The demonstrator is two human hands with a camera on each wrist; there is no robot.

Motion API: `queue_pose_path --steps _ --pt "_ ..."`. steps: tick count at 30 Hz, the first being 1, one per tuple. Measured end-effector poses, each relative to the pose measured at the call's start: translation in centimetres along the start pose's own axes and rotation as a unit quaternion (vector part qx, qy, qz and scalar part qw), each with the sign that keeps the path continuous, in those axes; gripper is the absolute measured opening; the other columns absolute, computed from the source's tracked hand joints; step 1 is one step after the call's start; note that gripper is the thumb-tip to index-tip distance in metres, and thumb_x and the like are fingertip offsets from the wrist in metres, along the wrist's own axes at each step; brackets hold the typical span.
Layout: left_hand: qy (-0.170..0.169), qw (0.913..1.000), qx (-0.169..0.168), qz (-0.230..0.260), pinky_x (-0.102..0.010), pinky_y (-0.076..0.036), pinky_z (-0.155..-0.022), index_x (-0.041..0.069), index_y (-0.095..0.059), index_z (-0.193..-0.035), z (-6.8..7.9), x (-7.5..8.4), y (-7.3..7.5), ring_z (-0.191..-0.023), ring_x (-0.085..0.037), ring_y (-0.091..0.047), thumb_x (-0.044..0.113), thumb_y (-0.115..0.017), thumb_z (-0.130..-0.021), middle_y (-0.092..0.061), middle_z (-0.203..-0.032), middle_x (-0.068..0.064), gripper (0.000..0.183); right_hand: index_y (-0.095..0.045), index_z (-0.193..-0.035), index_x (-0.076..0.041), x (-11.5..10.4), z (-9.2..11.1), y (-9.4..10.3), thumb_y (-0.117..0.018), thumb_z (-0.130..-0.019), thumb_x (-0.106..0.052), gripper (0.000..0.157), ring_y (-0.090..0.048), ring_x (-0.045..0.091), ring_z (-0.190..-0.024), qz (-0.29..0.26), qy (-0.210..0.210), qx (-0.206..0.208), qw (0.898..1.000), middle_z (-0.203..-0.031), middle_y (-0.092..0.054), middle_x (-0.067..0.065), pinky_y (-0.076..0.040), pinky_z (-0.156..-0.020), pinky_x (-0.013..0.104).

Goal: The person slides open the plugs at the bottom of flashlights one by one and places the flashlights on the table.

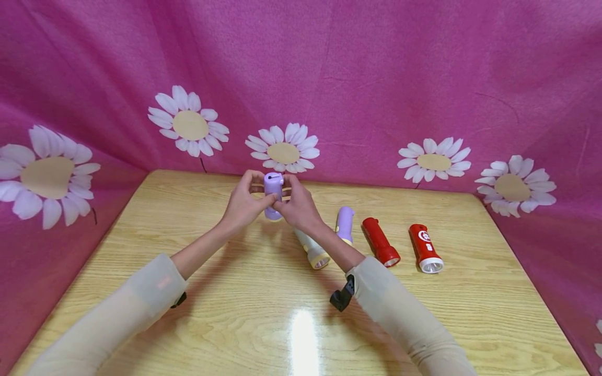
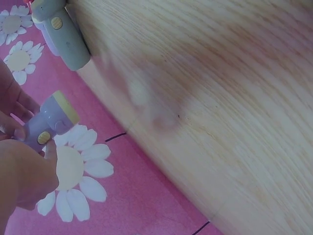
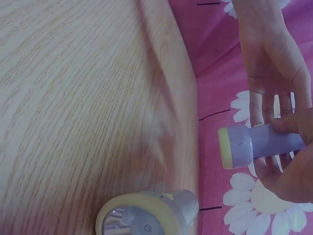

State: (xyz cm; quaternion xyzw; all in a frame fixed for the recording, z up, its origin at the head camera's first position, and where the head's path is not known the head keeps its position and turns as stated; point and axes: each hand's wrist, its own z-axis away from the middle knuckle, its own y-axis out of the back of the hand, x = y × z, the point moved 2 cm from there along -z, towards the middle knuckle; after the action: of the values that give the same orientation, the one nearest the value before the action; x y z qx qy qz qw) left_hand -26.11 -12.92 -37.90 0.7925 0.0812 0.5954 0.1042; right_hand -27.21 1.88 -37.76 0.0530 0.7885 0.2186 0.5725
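Observation:
A purple flashlight (image 1: 272, 196) is held up over the far part of the table, its tail up and its yellow-rimmed head down. My left hand (image 1: 245, 202) grips it from the left, and my right hand (image 1: 300, 204) grips it from the right, thumbs meeting on the near side. In the left wrist view its ribbed yellow switch (image 2: 44, 137) shows on the barrel beside the fingers. The right wrist view shows the yellow rim (image 3: 225, 148) side-on. Close below my right wrist lies a grey flashlight (image 1: 316, 254) with a yellow rim, partly hidden by the arm.
Right of the grey flashlight lie a second purple flashlight (image 1: 345, 222), partly behind my forearm, a red flashlight (image 1: 378, 237) and a red flashlight with a white head (image 1: 423, 245). A pink curtain (image 1: 357, 94) with daisies surrounds the wooden table (image 1: 226, 313).

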Motion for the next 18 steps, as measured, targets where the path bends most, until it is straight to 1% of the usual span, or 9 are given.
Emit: queue_pose_path --steps 6,10,13,18 --pt "-0.008 0.9999 0.000 0.011 -0.043 -0.050 -0.092 -0.003 -0.052 -0.123 0.11 0.24 0.03 -0.109 -0.034 -0.058 0.005 -0.070 -0.089 -0.059 -0.120 -0.019 0.039 -0.048 -0.131 0.007 0.00 0.06 0.05 -0.071 -0.085 0.005 0.051 -0.060 0.034 -0.108 -0.004 0.012 -0.001 1.000 -0.120 -0.061 0.022 -0.056 -0.087 0.034" --pt "0.004 0.9988 0.003 0.048 -0.044 -0.053 -0.094 -0.005 -0.053 -0.124 0.24 0.45 0.04 -0.109 -0.033 -0.058 0.008 -0.060 -0.097 -0.057 -0.120 -0.019 0.031 -0.049 -0.131 0.006 -0.06 0.15 0.06 -0.071 -0.086 0.005 0.050 -0.061 0.035 -0.108 0.004 0.016 -0.005 1.000 -0.122 -0.060 0.022 -0.056 -0.088 0.036" --pt "0.020 0.9969 0.006 0.076 -0.045 -0.055 -0.092 -0.006 -0.054 -0.127 0.32 0.54 0.01 -0.109 -0.033 -0.058 0.013 -0.053 -0.102 -0.056 -0.120 -0.020 0.031 -0.050 -0.131 0.005 -0.12 0.16 0.07 -0.071 -0.086 0.005 0.050 -0.062 0.035 -0.107 0.011 0.017 -0.009 1.000 -0.121 -0.060 0.023 -0.056 -0.088 0.037" --pt "0.027 0.9956 0.023 0.087 -0.042 -0.057 -0.089 -0.008 -0.057 -0.128 0.30 0.54 -0.06 -0.107 -0.031 -0.059 0.018 -0.049 -0.105 -0.058 -0.121 -0.023 0.035 -0.051 -0.129 0.005 -0.27 0.13 0.06 -0.072 -0.087 0.005 0.048 -0.064 0.035 -0.104 0.018 0.022 -0.013 0.999 -0.118 -0.061 0.023 -0.056 -0.087 0.037"
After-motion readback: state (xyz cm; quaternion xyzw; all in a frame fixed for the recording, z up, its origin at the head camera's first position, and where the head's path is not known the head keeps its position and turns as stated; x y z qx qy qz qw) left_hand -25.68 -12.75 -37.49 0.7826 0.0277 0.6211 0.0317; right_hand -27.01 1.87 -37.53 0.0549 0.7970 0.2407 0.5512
